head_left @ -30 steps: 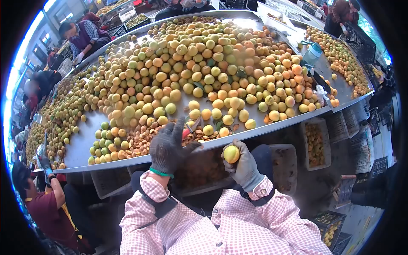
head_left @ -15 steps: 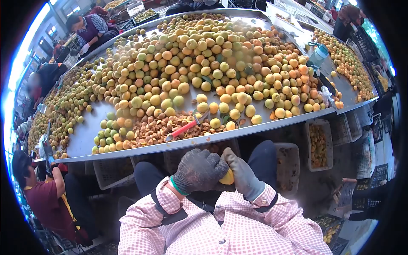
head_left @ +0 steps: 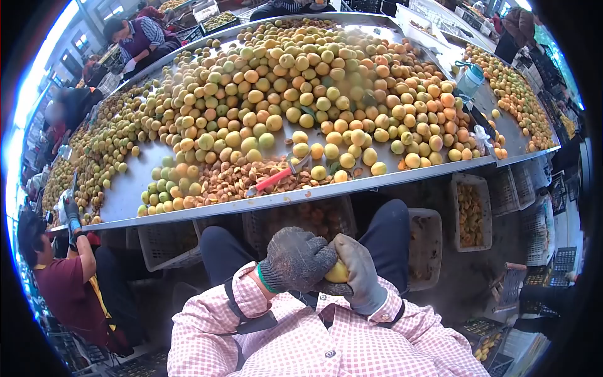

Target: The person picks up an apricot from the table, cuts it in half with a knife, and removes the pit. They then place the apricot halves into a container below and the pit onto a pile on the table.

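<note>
- A green-cuffed, dark-grey-gloved left hand (head_left: 294, 259) and a grey-gloved right hand (head_left: 362, 274) grasp a round yellow fruit (head_left: 338, 272).
- The fruit sits between the two hands, partly hidden.
- Beyond them, a red-handled metal tool (head_left: 274, 180) lies on the silver metal surface (head_left: 127, 193).

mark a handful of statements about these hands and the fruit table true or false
1. The left hand and right hand are together at one fruit. True.
2. The red-handled tool is in the right hand. False: the tool lies on the table, over brown pieces.
3. Both hands are bare. False: both are gloved, the left in a darker glove with a green cuff edge.
4. The bottle is toward the right side of the picture. True.
5. The held fruit rests on the table. False: it is off the table, in front of the shirt.
</note>
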Demonstrator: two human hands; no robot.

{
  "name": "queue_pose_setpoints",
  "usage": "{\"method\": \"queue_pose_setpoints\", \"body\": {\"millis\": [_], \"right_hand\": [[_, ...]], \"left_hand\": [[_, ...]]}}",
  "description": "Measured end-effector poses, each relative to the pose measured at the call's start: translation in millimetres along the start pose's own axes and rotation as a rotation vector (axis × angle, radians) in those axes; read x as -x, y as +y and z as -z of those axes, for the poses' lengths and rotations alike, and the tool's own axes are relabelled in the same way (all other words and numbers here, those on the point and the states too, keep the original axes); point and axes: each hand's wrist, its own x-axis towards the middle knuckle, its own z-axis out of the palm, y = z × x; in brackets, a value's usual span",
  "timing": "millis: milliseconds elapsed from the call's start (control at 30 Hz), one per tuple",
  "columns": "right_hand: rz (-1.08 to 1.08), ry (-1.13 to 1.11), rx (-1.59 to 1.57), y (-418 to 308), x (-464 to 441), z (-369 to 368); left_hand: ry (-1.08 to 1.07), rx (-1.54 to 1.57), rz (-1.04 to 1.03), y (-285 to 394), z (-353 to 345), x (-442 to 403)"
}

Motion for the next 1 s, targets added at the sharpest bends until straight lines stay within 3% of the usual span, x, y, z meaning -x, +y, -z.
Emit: {"method": "queue_pose_setpoints", "body": {"millis": [67,100,167,233,300,367,433,467,500,533,567,600,633,667,700,767,800,833,867,900,967,1000], "right_hand": [[0.240,0.201,0.147,-7,2,-3],[0.240,0.197,0.145,-9,5,-6],[-0.181,0.335,-0.833,-11,14,-14],[-0.094,0.382,-0.794,-2,17,-22],[0.267,0.490,-0.400,5,16,-27],[0.358,0.582,-0.300,19,9,-34],[0.437,0.580,0.199,29,6,-32],[0.409,0.619,0.458,38,5,-34],[0.312,0.413,0.387,42,7,-23],[0.287,0.325,0.265,47,5,-17],[0.262,0.239,0.143,52,4,-15],[0.260,0.243,0.142,54,5,-14],[-0.145,0.193,-0.596,56,6,-13],[-0.564,0.113,-1.323,58,6,-14],[-0.563,0.113,-1.323,64,5,-19],[-0.318,0.121,-0.548,63,-3,-29],[-0.497,0.089,-0.535,58,-3,-22],[-0.496,0.085,-0.538,68,-6,-22],[-0.232,-0.033,-0.296,85,-9,-22],[0.034,-0.147,-0.050,96,-12,-20],[-0.077,-0.246,-0.029,102,-14,-16],[0.133,-0.211,0.185,125,-11,-23]], "left_hand": [[-0.020,0.052,0.028,7,-1,4],[0.037,0.128,0.089,13,-2,6],[0.094,0.205,0.151,28,-7,10],[0.315,0.346,0.352,46,-17,13],[0.404,0.422,0.355,51,-24,12],[0.374,0.616,0.631,50,-31,5],[0.427,0.634,0.688,49,-34,2],[0.521,0.857,0.873,47,-40,2],[0.612,1.086,1.060,47,-43,3],[0.715,1.566,1.222,47,-39,4],[0.710,1.566,1.220,44,-41,6],[0.757,1.808,1.297,37,-48,12],[0.803,2.054,1.366,29,-57,21],[0.651,2.024,1.219,18,-58,37],[0.650,2.023,1.218,16,-65,43],[0.616,1.969,1.313,17,-54,34],[0.621,1.967,1.314,13,-54,33],[0.513,1.629,1.237,8,-56,32],[0.406,1.299,1.141,4,-59,33],[0.409,1.297,1.139,-5,-66,37],[0.181,1.087,1.081,-22,-78,46],[0.182,1.084,1.077,-25,-80,47]]}}
